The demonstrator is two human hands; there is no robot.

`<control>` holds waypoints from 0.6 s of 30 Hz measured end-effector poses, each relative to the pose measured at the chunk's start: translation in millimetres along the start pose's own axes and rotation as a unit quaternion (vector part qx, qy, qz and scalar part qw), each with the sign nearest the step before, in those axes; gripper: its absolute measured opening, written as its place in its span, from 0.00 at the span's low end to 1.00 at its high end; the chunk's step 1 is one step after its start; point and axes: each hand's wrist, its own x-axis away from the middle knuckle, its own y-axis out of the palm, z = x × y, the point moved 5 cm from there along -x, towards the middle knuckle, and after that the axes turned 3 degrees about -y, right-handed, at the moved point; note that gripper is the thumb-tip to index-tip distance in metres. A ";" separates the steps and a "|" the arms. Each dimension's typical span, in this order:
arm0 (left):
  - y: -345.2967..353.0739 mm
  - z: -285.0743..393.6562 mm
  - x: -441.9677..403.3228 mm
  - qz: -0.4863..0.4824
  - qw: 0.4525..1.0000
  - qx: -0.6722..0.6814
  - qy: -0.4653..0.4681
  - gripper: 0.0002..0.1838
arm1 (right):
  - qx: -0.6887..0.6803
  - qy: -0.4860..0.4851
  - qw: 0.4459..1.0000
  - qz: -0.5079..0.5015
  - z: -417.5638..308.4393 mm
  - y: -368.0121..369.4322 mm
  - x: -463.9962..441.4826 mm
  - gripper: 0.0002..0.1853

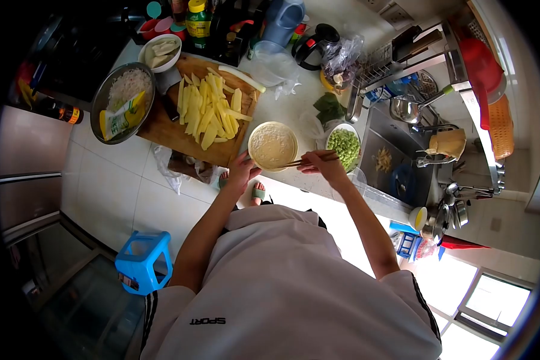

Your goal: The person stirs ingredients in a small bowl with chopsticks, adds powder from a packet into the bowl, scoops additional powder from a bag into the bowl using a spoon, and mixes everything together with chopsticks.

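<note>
A pale bowl (272,143) with a floury, cream-coloured mix stands at the counter's front edge. My left hand (241,172) is at its lower left rim, fingers curled against the side. In my right hand (323,165) is a pair of chopsticks (294,162), their tips reaching into the bowl. Left of the bowl, a wooden cutting board (168,135) bears a heap of yellow potato strips (207,111) and a length of white scallion (242,78). A bowl of chopped green pieces (344,146) stands just right of my right hand.
A metal basin (152,96) with white contents and a yellow-green packet (126,115) stands at the left. Behind it is a white bowl (160,66). The sink (375,129) lies to the right; bottles and a blue jug (282,24) line the back. A blue stool (143,262) stands on the floor.
</note>
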 end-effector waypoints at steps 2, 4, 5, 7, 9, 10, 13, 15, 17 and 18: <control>2.1 0.5 2.5 0.025 1.000 -0.006 0.000 0.25 | 0.073 -0.009 0.997 -0.004 -1.6 -14.2 -8.7 0.12; 3.6 2.2 4.7 0.056 0.998 -0.014 -0.003 0.26 | 0.132 -0.031 0.991 0.008 -20.2 -13.5 -10.9 0.11; 3.7 2.2 4.1 0.055 0.998 -0.020 -0.002 0.26 | 0.155 -0.036 0.987 0.010 -28.2 -10.6 -11.5 0.12; 2.8 0.7 0.0 0.052 0.998 -0.033 0.002 0.26 | 0.157 -0.024 0.987 0.001 -35.7 -2.9 -10.1 0.12; 2.3 -0.2 -0.6 0.059 0.998 -0.033 0.001 0.26 | 0.117 0.010 0.993 -0.023 -33.1 6.4 -8.1 0.12; 2.4 -0.1 1.1 0.063 0.997 -0.033 0.000 0.26 | 0.082 0.008 0.996 -0.028 -29.4 9.4 -9.7 0.12; 4.8 1.5 4.0 0.064 0.997 -0.035 0.006 0.26 | 0.009 0.011 0.999 -0.034 -20.7 15.3 -11.3 0.13; 6.2 3.1 4.2 0.060 0.997 -0.045 0.005 0.26 | -0.002 0.020 0.999 -0.033 -20.6 17.7 -9.3 0.13; 7.2 3.5 4.1 0.060 0.997 -0.052 0.002 0.26 | -0.008 0.015 0.999 -0.030 -18.2 16.6 -7.7 0.13; 6.7 3.0 3.3 0.061 0.997 -0.055 0.000 0.26 | -0.011 0.012 0.999 -0.028 -16.9 15.8 -7.8 0.13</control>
